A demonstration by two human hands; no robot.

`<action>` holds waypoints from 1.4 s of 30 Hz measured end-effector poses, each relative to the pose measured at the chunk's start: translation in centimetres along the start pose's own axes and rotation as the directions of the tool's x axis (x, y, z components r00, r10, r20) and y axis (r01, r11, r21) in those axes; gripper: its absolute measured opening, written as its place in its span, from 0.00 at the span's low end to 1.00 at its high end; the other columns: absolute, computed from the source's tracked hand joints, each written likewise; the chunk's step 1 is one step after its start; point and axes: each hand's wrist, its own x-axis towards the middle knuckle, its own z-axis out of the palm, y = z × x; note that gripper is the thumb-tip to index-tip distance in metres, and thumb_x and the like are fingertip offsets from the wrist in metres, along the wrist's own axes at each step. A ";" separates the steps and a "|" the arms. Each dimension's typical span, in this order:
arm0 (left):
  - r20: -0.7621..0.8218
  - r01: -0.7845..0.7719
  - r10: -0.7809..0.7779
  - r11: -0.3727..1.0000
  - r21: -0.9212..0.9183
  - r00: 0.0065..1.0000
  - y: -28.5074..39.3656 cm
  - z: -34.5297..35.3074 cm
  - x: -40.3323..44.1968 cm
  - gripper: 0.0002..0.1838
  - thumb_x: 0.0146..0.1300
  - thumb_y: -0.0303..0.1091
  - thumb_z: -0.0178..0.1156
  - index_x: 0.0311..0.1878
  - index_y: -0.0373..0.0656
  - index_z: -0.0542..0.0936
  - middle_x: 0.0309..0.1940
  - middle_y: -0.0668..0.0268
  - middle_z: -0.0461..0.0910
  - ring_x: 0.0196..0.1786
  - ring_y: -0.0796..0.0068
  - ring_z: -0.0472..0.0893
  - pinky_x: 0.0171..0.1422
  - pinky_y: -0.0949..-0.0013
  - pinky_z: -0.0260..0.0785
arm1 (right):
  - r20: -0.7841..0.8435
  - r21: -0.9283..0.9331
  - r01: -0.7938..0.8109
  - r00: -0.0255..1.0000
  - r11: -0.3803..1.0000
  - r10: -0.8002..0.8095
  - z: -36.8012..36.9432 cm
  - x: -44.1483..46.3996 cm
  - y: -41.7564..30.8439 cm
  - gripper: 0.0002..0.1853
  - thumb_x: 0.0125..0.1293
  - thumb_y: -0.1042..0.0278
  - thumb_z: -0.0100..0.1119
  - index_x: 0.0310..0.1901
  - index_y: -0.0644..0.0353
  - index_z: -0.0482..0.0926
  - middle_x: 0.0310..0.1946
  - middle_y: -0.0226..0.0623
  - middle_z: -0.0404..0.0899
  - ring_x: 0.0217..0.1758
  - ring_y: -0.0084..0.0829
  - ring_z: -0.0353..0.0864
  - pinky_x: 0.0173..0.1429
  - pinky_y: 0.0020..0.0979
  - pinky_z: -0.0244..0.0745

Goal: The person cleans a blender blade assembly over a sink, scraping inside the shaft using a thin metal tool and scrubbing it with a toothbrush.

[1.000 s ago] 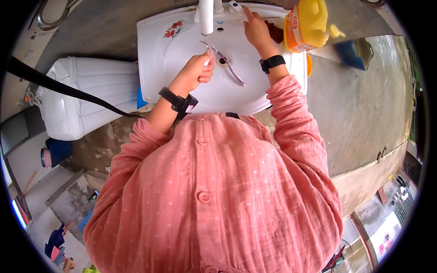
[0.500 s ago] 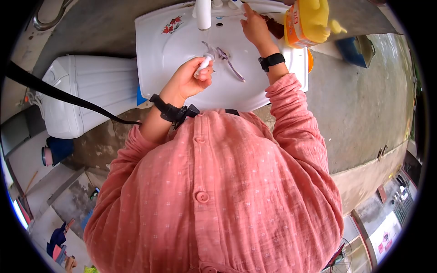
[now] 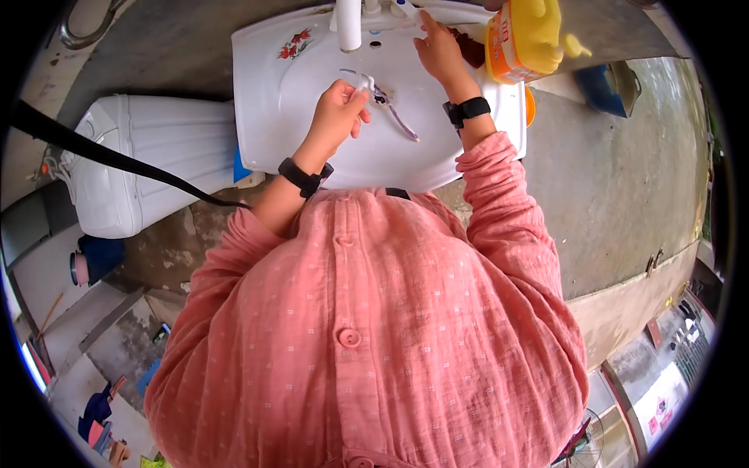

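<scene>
We note our left hand (image 3: 341, 111) over the basin (image 3: 261, 117), fingers pinched on a small white piece (image 3: 366, 81) near the drain hole (image 3: 380, 99), forward of the white spout (image 3: 349, 25). A purple strip (image 3: 402, 125) lies in the bowl, slanting from the drain toward the front right. Our right hand (image 3: 439, 48) reaches to the back edge, fingers against a white part with a blue mark (image 3: 405, 11); whether they close on it we cannot tell. For good handling, we judge a light, firm pinch best, with the piece low over the bowl and clear of the drain. Edges: the front edge runs close to our shirt (image 3: 351, 312); by the back right corner a yellow jug (image 3: 538, 37) and a brown item (image 3: 471, 50) crowd our right wrist. Room for moving opens toward the left edge, below the floral decal (image 3: 294, 44).
</scene>
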 end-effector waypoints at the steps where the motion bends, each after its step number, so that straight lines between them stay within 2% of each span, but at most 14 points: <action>1: -0.033 -0.071 0.074 0.992 0.102 0.997 -0.6 0.1 0.3 0.10 0.60 0.32 0.55 0.35 0.36 0.66 0.22 0.63 0.78 0.21 0.80 0.72 0.27 0.74 0.65 | -0.013 0.039 -0.001 1.000 0.999 0.001 -0.3 -0.4 -0.2 0.27 0.53 0.73 0.56 0.57 0.62 0.66 0.45 0.54 0.74 0.43 0.52 0.76 0.47 0.43 0.72; 5: -0.060 -0.246 0.261 0.952 0.182 0.964 -1.7 0.3 0.5 0.10 0.59 0.32 0.56 0.36 0.36 0.68 0.21 0.60 0.78 0.23 0.71 0.77 0.29 0.69 0.67 | -0.044 0.133 -0.034 0.998 0.990 0.040 -1.5 -1.7 -1.1 0.23 0.53 0.74 0.57 0.53 0.63 0.70 0.42 0.50 0.75 0.40 0.46 0.78 0.44 0.38 0.73; 7: -0.085 -0.274 0.353 0.837 0.474 0.932 -1.3 0.3 0.3 0.09 0.57 0.32 0.56 0.33 0.35 0.73 0.20 0.56 0.78 0.26 0.59 0.78 0.31 0.61 0.69 | -0.009 0.271 -0.130 0.991 0.954 0.137 -2.6 -3.0 -2.1 0.18 0.54 0.75 0.57 0.48 0.65 0.74 0.37 0.44 0.78 0.36 0.35 0.79 0.41 0.30 0.73; 8: -0.085 -0.272 0.351 0.837 0.474 0.933 -0.8 0.1 0.1 0.09 0.57 0.32 0.56 0.33 0.35 0.73 0.20 0.56 0.78 0.26 0.59 0.78 0.31 0.61 0.69 | -0.007 0.271 -0.132 0.990 0.953 0.139 -2.8 -3.9 -2.5 0.18 0.54 0.75 0.57 0.48 0.65 0.74 0.37 0.44 0.78 0.36 0.35 0.79 0.41 0.30 0.73; 10: 0.028 -0.222 0.337 0.555 0.801 0.941 0.8 -0.4 -1.0 0.07 0.56 0.32 0.56 0.31 0.37 0.77 0.21 0.56 0.78 0.28 0.57 0.79 0.32 0.60 0.69 | 0.381 0.541 -0.396 0.902 0.742 0.203 -2.9 -5.8 -3.8 0.14 0.56 0.77 0.56 0.45 0.66 0.76 0.33 0.36 0.79 0.33 0.25 0.78 0.40 0.25 0.72; 13: 0.063 -0.214 0.314 0.473 0.855 0.947 2.1 -0.8 -1.6 0.08 0.54 0.33 0.56 0.28 0.38 0.78 0.23 0.53 0.78 0.29 0.51 0.77 0.34 0.56 0.69 | 0.529 0.682 -0.526 0.834 0.508 0.155 -2.2 -7.8 -6.0 0.10 0.59 0.78 0.56 0.43 0.68 0.76 0.34 0.32 0.78 0.36 0.22 0.76 0.43 0.22 0.71; 16: 0.122 -0.245 0.313 0.394 0.886 0.942 2.2 -1.4 -1.3 0.08 0.54 0.34 0.57 0.31 0.38 0.79 0.23 0.54 0.78 0.29 0.53 0.78 0.34 0.57 0.69 | 0.614 0.707 -0.626 0.774 0.328 0.154 -0.9 -9.0 -7.7 0.11 0.58 0.78 0.57 0.44 0.68 0.75 0.34 0.33 0.77 0.37 0.23 0.76 0.45 0.22 0.71; 18: 0.101 -0.238 0.321 0.422 0.875 0.942 2.5 -1.5 -1.4 0.08 0.53 0.33 0.58 0.32 0.38 0.79 0.24 0.54 0.79 0.29 0.53 0.78 0.34 0.58 0.70 | 0.600 0.715 -0.618 0.782 0.327 0.166 0.0 -9.2 -7.8 0.09 0.59 0.78 0.57 0.42 0.67 0.75 0.33 0.34 0.78 0.36 0.24 0.77 0.44 0.23 0.73; 20: 0.082 -0.232 0.328 0.451 0.862 0.941 2.6 -1.5 -1.5 0.08 0.53 0.33 0.59 0.33 0.38 0.79 0.24 0.54 0.79 0.30 0.53 0.79 0.34 0.59 0.70 | 0.599 0.777 -0.626 0.768 0.069 0.224 1.1 -9.4 -7.9 0.06 0.60 0.78 0.55 0.39 0.67 0.74 0.32 0.36 0.78 0.34 0.25 0.79 0.43 0.23 0.75; 25: -0.030 -0.271 0.417 0.641 0.719 0.908 2.7 -1.6 -1.9 0.10 0.53 0.30 0.59 0.38 0.38 0.79 0.26 0.53 0.80 0.28 0.57 0.80 0.33 0.65 0.71 | 0.606 0.777 -0.629 0.758 0.026 0.242 1.6 -8.9 -8.2 0.03 0.62 0.79 0.53 0.37 0.68 0.73 0.31 0.38 0.78 0.33 0.26 0.80 0.42 0.23 0.76; 29: -0.053 -0.298 0.462 0.651 0.698 0.885 2.3 -1.6 -1.9 0.11 0.54 0.30 0.59 0.40 0.38 0.79 0.26 0.54 0.80 0.27 0.61 0.80 0.32 0.68 0.71 | 0.638 0.764 -0.641 0.735 -0.073 0.231 2.2 -8.4 -8.2 0.03 0.62 0.79 0.53 0.37 0.67 0.73 0.31 0.39 0.79 0.33 0.26 0.80 0.42 0.23 0.76; 36: -0.074 -0.356 0.474 0.746 0.563 0.877 2.1 -2.2 -1.4 0.11 0.55 0.28 0.60 0.43 0.37 0.78 0.28 0.58 0.81 0.29 0.74 0.81 0.33 0.74 0.71 | 0.580 0.803 -0.595 0.775 -0.019 0.250 2.8 -7.8 -8.7 0.03 0.61 0.79 0.54 0.36 0.67 0.73 0.30 0.37 0.78 0.32 0.26 0.79 0.39 0.23 0.75; 38: -0.069 -0.339 0.445 0.765 0.547 0.893 1.8 -2.3 -1.1 0.12 0.56 0.27 0.59 0.44 0.36 0.78 0.30 0.59 0.82 0.31 0.75 0.81 0.35 0.74 0.71 | 0.504 0.840 -0.543 0.793 0.020 0.343 2.6 -7.5 -8.8 0.03 0.61 0.78 0.54 0.35 0.66 0.73 0.29 0.36 0.77 0.31 0.25 0.79 0.38 0.23 0.74; 42: -0.040 -0.297 0.305 0.945 0.137 0.951 0.7 -2.0 -0.7 0.18 0.59 0.26 0.57 0.53 0.32 0.72 0.40 0.58 0.80 0.36 0.73 0.80 0.42 0.73 0.72 | 0.415 0.875 -0.479 0.819 0.071 0.397 2.5 -7.5 -8.4 0.02 0.60 0.78 0.55 0.35 0.66 0.73 0.28 0.35 0.77 0.30 0.24 0.78 0.38 0.23 0.74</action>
